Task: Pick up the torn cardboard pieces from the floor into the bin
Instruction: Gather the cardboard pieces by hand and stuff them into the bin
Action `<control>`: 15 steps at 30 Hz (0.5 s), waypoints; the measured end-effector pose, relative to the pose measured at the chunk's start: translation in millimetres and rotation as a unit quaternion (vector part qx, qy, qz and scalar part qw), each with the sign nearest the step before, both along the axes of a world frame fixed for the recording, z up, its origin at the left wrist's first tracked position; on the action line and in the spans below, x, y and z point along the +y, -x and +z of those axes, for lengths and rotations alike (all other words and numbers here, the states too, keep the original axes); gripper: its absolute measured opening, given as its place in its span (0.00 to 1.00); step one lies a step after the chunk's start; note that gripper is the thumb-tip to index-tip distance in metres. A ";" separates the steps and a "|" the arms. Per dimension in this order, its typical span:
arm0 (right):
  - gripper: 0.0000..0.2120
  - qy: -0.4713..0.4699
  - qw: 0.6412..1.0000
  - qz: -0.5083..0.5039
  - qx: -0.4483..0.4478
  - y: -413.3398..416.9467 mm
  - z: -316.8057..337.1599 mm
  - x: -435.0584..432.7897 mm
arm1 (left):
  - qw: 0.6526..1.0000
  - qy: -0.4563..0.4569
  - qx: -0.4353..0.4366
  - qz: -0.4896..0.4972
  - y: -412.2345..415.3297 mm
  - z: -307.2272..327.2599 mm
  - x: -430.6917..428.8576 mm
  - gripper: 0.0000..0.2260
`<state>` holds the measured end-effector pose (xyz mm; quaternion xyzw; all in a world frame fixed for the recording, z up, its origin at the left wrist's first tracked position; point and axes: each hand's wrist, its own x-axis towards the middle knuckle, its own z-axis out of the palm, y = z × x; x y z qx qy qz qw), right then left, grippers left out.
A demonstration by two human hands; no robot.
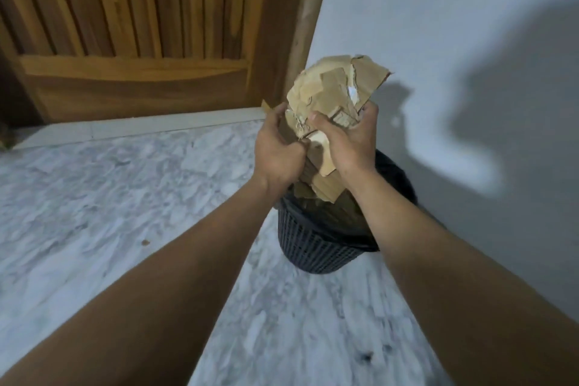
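**A:** How do the arms sit?

**B:** Both bare forearms reach forward and draw close together over the bin [313, 247]. The left hand [277, 150] is on the left side of the cardboard [332, 84]. The right hand [347, 141] is on the right side, with its thumb laid across the front.

**A:** And the grip?

**B:** Each grip is clamped on the cardboard. The fingers curl round the bundle's sides and squeeze the torn pieces between the two hands.

**A:** Where is the bundle?

**B:** It is in the air above the bin's mouth. The top leans toward the wall [438, 25] and the lower ends hang down at the opening. More brown pieces lie inside, against the black liner [398, 172]. I cannot tell whether the bundle touches them.

**A:** And the bin itself?

**B:** It is dark mesh and stands on the marble floor [94, 197] against the wall, near the wooden door [125, 25].

**A:** Anything to read?

**B:** There is one white patch [352, 91] on the cardboard, just above the right fingertips. I cannot tell whether it carries print.
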<state>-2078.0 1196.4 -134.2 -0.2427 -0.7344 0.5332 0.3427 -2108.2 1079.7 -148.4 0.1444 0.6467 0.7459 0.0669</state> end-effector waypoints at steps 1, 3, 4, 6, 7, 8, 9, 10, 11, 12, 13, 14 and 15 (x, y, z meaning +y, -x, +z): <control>0.47 -0.006 1.000 -0.005 -0.010 -4.3 -2.3 14.6 | 1.000 0.012 -0.001 -0.018 0.8 -3.7 15.4 0.32; 0.42 -0.006 0.999 -0.011 -0.032 -12.5 -10.8 40.8 | 0.998 0.037 -0.013 -0.045 2.9 -14.2 39.2 0.32; 0.40 -0.002 0.999 -0.014 -0.045 -16.2 -15.1 51.2 | 0.997 0.050 -0.017 -0.061 4.1 -20.0 47.9 0.31; 0.37 0.007 0.996 -0.021 -0.088 -19.9 -22.2 66.1 | 0.992 0.094 -0.009 -0.086 5.7 -29.3 58.0 0.25; 0.36 0.009 0.994 -0.026 -0.106 -21.6 -24.8 70.8 | 0.989 0.117 -0.001 -0.087 6.0 -33.7 58.9 0.23; 0.35 0.009 0.992 -0.033 -0.119 -23.5 -25.4 73.8 | 0.987 0.138 0.013 -0.083 6.3 -37.2 57.9 0.23; 0.34 0.008 0.990 -0.040 -0.132 -24.8 -25.2 75.0 | 0.983 0.164 0.030 -0.075 6.4 -39.8 54.5 0.25; 0.34 0.006 0.988 -0.045 -0.147 -26.0 -25.0 73.4 | 0.979 0.187 0.047 -0.059 6.1 -41.4 48.9 0.27; 0.34 -0.002 0.986 -0.049 -0.158 -27.0 -24.7 70.6 | 0.977 0.203 0.059 -0.041 5.5 -43.4 42.2 0.27; 0.33 -0.015 0.985 -0.054 -0.162 -26.6 -24.1 66.5 | 0.974 0.211 0.077 -0.021 4.7 -45.8 34.5 0.27; 0.32 -0.032 0.985 -0.057 -0.159 -25.0 -23.2 60.2 | 0.971 0.220 0.096 0.002 2.8 -48.3 25.4 0.26; 0.30 -0.053 0.985 -0.059 -0.155 -22.7 -22.2 50.9 | 0.967 0.228 0.111 0.023 0.0 -51.4 14.9 0.25; 0.29 -0.079 0.984 -0.057 -0.147 -18.6 -22.8 39.4 | 0.963 0.238 0.120 0.042 -2.9 -55.6 2.6 0.23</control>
